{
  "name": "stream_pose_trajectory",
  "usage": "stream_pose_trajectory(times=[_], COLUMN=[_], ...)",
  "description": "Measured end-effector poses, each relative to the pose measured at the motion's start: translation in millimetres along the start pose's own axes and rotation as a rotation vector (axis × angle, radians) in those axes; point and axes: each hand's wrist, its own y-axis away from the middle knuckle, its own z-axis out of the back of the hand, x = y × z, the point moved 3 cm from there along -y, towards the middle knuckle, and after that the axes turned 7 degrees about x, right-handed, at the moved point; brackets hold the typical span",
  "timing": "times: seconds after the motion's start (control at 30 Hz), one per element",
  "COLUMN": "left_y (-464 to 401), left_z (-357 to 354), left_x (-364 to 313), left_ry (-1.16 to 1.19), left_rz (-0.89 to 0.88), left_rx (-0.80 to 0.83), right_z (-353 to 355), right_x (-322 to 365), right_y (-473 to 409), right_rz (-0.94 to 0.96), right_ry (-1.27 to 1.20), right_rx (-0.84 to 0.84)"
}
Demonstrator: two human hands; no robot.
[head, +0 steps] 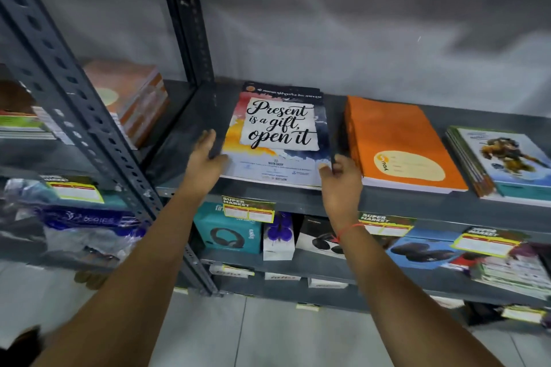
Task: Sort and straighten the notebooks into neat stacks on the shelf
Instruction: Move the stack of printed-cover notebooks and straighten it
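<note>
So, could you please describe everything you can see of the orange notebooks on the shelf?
The orange notebooks form a flat stack on the grey metal shelf. The top cover is plain orange with a cream oval label near its front edge. White page edges show at the front. The right hand is close to its left edge; contact is unclear.

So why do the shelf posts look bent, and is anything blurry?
Head view: the wide lens bows the shelf posts near the edges; the "Present is a gift" notebook at centre reads sharp, while the packets at far left smear; light is dim and even, no harsh glare.
</note>
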Motion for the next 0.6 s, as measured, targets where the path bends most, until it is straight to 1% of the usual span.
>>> stream_pose_trajectory(times=[0.07,0.1,0.13,0.23,0.37,0.43,0.5,0.6], left_y=[-4.0,-7.6,-10.6,-17.3,-20.9,-20.6,-17.7,-2.8], left_z=[-0.6,-0.5,-0.8,-7.4,-13.2,-10.8,-7.0,-2.3], left_x=[5.6,8.6,10.4,18.3,25.8,23.5,19.3,22.7], left_ry=[0.275,0.353,0.382,0.371,0.373,0.390,0.372,0.365], left_rz=[0.051,0.085,0.114,0.170,0.189,0.183,0.114,-0.007], left_rx=[0.045,0.069,0.093,0.145,0.090,0.128,0.192,0.267], right_z=[1.0,0.6,1.3,-4.3,-15.5,-11.9,-3.8,9.3], right_x=[2.8,2.8,4.5,6.2,10.2,11.6,12.5,5.2], right_y=[-1.7,-4.2,-5.1,-9.5,-1.6,-1.4,-1.5,9.6], right_rz=[-0.040,-0.072,-0.113,-0.191,-0.179,-0.179,-0.163,-0.047], right_ry=[-0.173,-0.243,-0.298,-0.426,-0.370,-0.356,-0.351,-0.287], right_rx=[0.073,0.115,0.154,0.258,0.386,0.425,0.463,0.479])
